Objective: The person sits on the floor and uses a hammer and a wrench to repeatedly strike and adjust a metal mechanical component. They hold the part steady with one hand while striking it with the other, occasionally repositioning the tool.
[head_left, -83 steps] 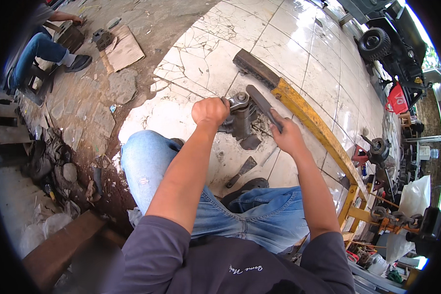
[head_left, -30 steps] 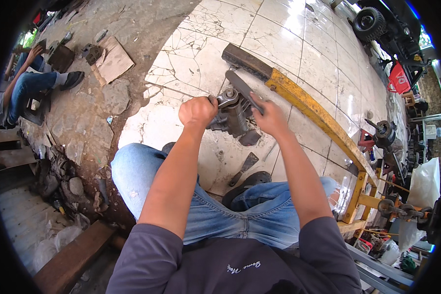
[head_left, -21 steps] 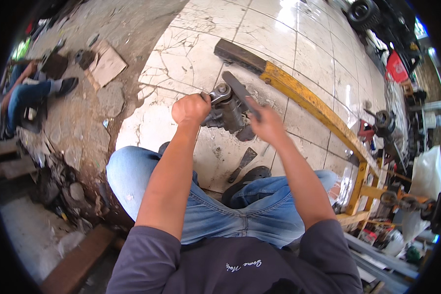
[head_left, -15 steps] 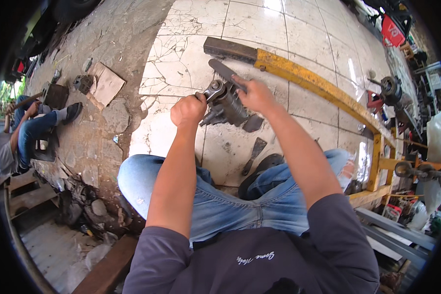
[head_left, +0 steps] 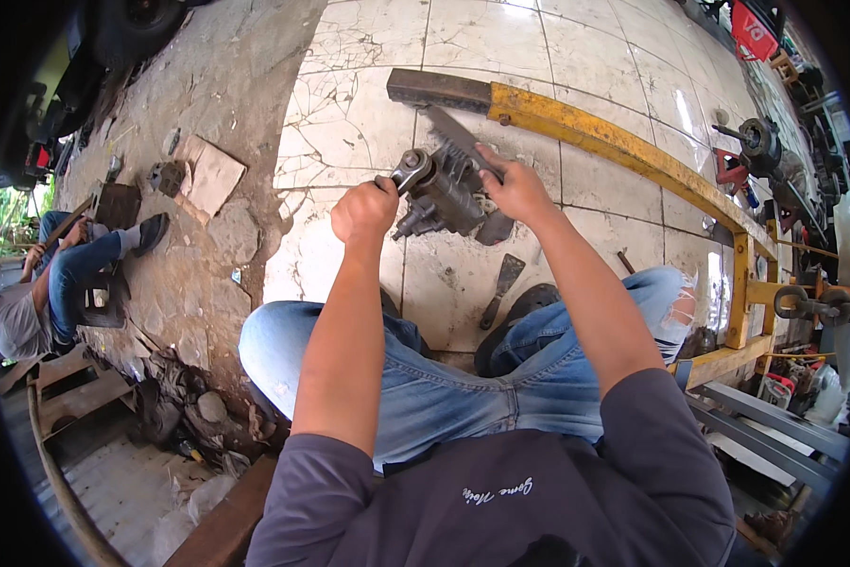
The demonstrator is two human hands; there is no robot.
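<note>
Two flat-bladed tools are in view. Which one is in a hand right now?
The long dark blade, gripped by the right hand over the grimy metal part. The scraper lies untouched on the tile floor nearer the knees.

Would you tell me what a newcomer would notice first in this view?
The eye goes first to the greasy metal part on the cracked white tiles at centre, steadied by the left hand while the right hand holds a flat dark tool against it. Behind it runs a long yellow steel frame.
</note>
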